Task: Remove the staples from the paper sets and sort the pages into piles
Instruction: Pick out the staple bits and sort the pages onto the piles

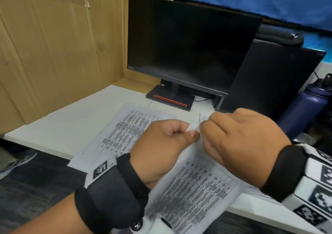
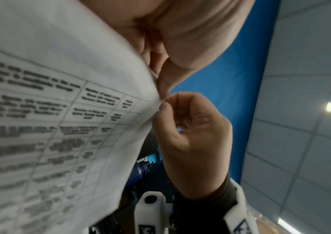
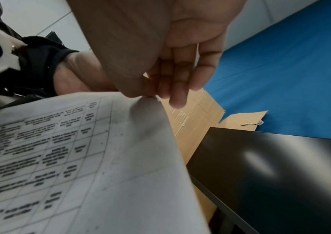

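Both wrists, strapped in black bands with white marker blocks, come in from the near edge of the white counter, and between them is lifted a paper set printed with a table. Its top corner is raised off the counter in front of the dark monitor, while its lower end hangs past the counter's near edge. The left hand pinches that corner, thumb pressed against curled fingers. The right hand meets it from the other side, its fingers curled and clamped on the very tip of the same corner, so the two hands touch there. Whether a staple sits under the fingertips cannot be told. On the counter, left of the monitor's stand, lies a loose printed page, flat, its near corner reaching the counter's edge. A cardboard wall closes off the counter left of the monitor and behind it. Right of the monitor stands a dark blue bottle, close by the right hand. Bare counter shows between the page and the cardboard.
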The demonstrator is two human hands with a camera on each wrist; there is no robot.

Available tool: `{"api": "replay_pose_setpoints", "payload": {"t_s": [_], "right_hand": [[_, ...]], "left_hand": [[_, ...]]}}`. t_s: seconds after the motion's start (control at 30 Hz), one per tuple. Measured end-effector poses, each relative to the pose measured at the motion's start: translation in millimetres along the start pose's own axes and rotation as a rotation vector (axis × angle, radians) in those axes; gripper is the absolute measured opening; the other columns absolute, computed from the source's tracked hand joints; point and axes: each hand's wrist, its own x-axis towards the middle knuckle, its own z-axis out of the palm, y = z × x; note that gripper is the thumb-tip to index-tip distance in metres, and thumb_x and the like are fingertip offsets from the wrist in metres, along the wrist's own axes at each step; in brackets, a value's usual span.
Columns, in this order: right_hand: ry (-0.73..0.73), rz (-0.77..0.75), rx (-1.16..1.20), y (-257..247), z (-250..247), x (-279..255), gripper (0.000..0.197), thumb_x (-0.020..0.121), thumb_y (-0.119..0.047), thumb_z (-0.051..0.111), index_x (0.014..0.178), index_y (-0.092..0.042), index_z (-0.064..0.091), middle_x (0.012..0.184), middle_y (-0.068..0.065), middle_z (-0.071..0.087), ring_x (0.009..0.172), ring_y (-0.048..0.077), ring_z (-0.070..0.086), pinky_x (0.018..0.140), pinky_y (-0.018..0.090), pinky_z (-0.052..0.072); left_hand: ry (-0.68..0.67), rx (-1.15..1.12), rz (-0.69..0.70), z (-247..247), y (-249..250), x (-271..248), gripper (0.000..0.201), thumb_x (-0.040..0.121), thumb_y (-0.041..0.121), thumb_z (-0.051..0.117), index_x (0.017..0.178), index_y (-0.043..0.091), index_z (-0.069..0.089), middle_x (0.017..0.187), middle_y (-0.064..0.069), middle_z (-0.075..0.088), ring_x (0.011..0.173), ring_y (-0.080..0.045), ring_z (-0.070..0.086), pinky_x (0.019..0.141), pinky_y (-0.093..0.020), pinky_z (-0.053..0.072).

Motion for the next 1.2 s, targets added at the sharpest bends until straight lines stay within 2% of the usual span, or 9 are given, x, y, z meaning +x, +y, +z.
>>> {"api": "replay_pose_setpoints", "payload": {"t_s": [0.1, 0.23, 0.33, 0.47, 0.63, 0.8, 0.93, 1.03, 1.2], "right_hand": [[0.045, 0.058, -0.008, -5.9, 0.5, 4.4, 0.016, 0.091, -0.015, 0.057, 0.075, -0.013, 0.055, 0.064, 0.004, 0.046, 0.047, 0.027, 0.046, 0.053, 0.041, 0.044], [0.104, 0.322, 0.078, -23.0, -5.5, 14.9, 0.025, 0.093, -0.024, 0.046, 0.071, -0.016, 0.054, 0.062, 0.0, 0.049, 0.048, 0.026, 0.047, 0.056, 0.039, 0.043], [0.083, 0.667, 0.301, -40.0, -10.2, 17.9, 0.02, 0.084, -0.034, 0.056, 0.068, -0.025, 0.05, 0.06, -0.008, 0.05, 0.052, 0.016, 0.05, 0.053, 0.031, 0.043], [0.16, 0.91, 0.613, -55.3, -3.2, 15.2, 0.017, 0.079, -0.039, 0.054, 0.067, -0.027, 0.051, 0.054, -0.01, 0.052, 0.057, 0.006, 0.054, 0.047, 0.014, 0.034], [0.434, 0.924, 0.674, -74.7, 15.0, 10.9, 0.011, 0.087, -0.02, 0.053, 0.078, -0.026, 0.049, 0.06, -0.007, 0.049, 0.059, 0.014, 0.051, 0.051, 0.024, 0.041], [0.509, 0.734, 0.468, -78.9, 24.2, 10.2, 0.005, 0.086, -0.018, 0.048, 0.084, -0.022, 0.047, 0.07, -0.003, 0.045, 0.061, 0.017, 0.042, 0.052, 0.035, 0.041], [0.525, 0.589, 0.406, -67.7, 25.3, 12.0, 0.006, 0.086, -0.012, 0.05, 0.082, -0.016, 0.05, 0.07, 0.0, 0.044, 0.061, 0.018, 0.04, 0.054, 0.03, 0.035], [0.54, 0.515, 0.411, -62.5, 25.1, 18.4, 0.008, 0.086, -0.01, 0.05, 0.088, -0.017, 0.049, 0.073, 0.002, 0.047, 0.063, 0.019, 0.042, 0.055, 0.03, 0.036], [0.661, 0.641, 0.705, -66.7, 9.1, 33.9, 0.006, 0.083, -0.007, 0.048, 0.082, -0.013, 0.05, 0.07, 0.003, 0.049, 0.061, 0.019, 0.047, 0.052, 0.034, 0.04]], "left_hand": [[0.068, 0.099, 0.093, -1.0, 4.3, -1.8, 0.015, 0.092, 0.023, 0.072, 0.083, 0.012, 0.077, 0.091, -0.034, 0.068, 0.072, -0.025, 0.055, 0.071, -0.047, 0.049], [0.113, 0.096, 0.15, -0.7, 13.2, -2.5, 0.021, 0.084, 0.03, 0.072, 0.086, 0.01, 0.077, 0.09, -0.033, 0.069, 0.071, -0.029, 0.057, 0.075, -0.061, 0.054], [0.118, 0.089, 0.207, -1.0, 14.0, -1.5, 0.013, 0.088, 0.023, 0.073, 0.09, 0.012, 0.08, 0.089, -0.019, 0.077, 0.081, -0.033, 0.071, 0.087, -0.056, 0.057], [0.084, 0.084, 0.194, -0.3, 8.2, -3.4, 0.011, 0.095, 0.011, 0.07, 0.094, 0.011, 0.081, 0.089, -0.013, 0.08, 0.083, -0.031, 0.075, 0.084, -0.043, 0.059], [-0.067, -0.217, -0.069, -4.0, 13.8, -3.3, 0.01, 0.09, 0.009, 0.068, 0.089, 0.005, 0.077, 0.079, -0.013, 0.072, 0.067, -0.018, 0.066, 0.064, -0.025, 0.057], [-0.137, -0.302, -0.195, -9.9, 17.8, -1.9, 0.011, 0.073, 0.017, 0.072, 0.079, 0.009, 0.076, 0.081, -0.014, 0.07, 0.074, -0.024, 0.064, 0.077, -0.033, 0.054], [-0.148, -0.306, -0.206, -15.5, 21.7, 0.8, 0.01, 0.075, 0.014, 0.078, 0.082, 0.007, 0.076, 0.083, -0.015, 0.07, 0.08, -0.026, 0.064, 0.084, -0.037, 0.051], [-0.14, -0.283, -0.199, -15.8, 22.1, 1.4, 0.008, 0.077, 0.013, 0.077, 0.082, 0.007, 0.074, 0.082, -0.015, 0.068, 0.077, -0.025, 0.062, 0.078, -0.035, 0.051], [-0.051, -0.187, -0.165, -9.8, 19.4, 0.4, 0.012, 0.097, -0.001, 0.057, 0.091, -0.005, 0.068, 0.083, -0.021, 0.065, 0.076, -0.027, 0.06, 0.071, -0.032, 0.051]]}}
